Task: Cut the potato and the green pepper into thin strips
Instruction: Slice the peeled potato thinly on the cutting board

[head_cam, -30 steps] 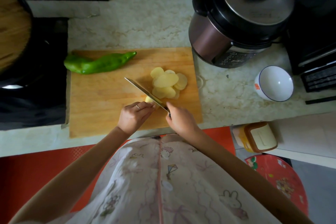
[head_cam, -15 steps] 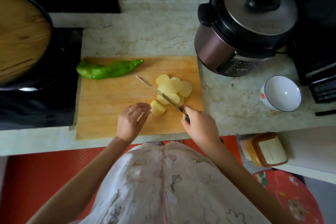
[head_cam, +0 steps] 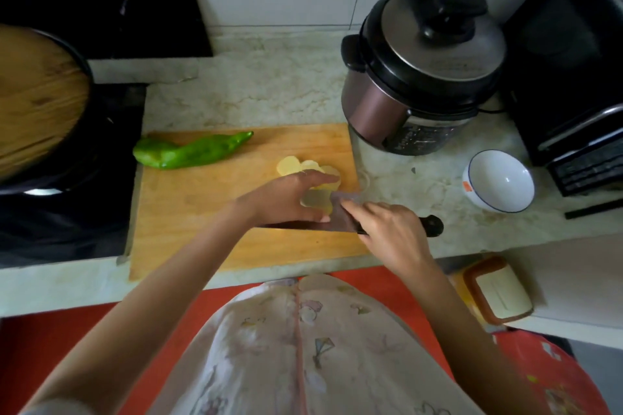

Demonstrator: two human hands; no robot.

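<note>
A wooden cutting board (head_cam: 202, 212) lies on the marble counter. A whole green pepper (head_cam: 192, 153) rests at its far left corner. Pale round potato slices (head_cam: 290, 165) are piled near the board's far right edge. My right hand (head_cam: 387, 236) grips the black handle of a knife (head_cam: 340, 221), whose broad blade lies nearly flat, pointing left, with a slice on it. My left hand (head_cam: 283, 199) reaches over the blade with fingers stretched onto the slices and the thumb along the blade. Part of the pile is hidden under this hand.
A pressure cooker (head_cam: 421, 77) stands just right of the board's far corner. A white bowl (head_cam: 499, 180) and a black oven (head_cam: 573, 77) are further right. A wok with a wooden lid (head_cam: 33, 94) sits on the stove (head_cam: 67, 212) at left.
The knife has turned from upright cutting to lying flat across the board's right side. My left hand has left the last potato piece and moved right onto the slices.
</note>
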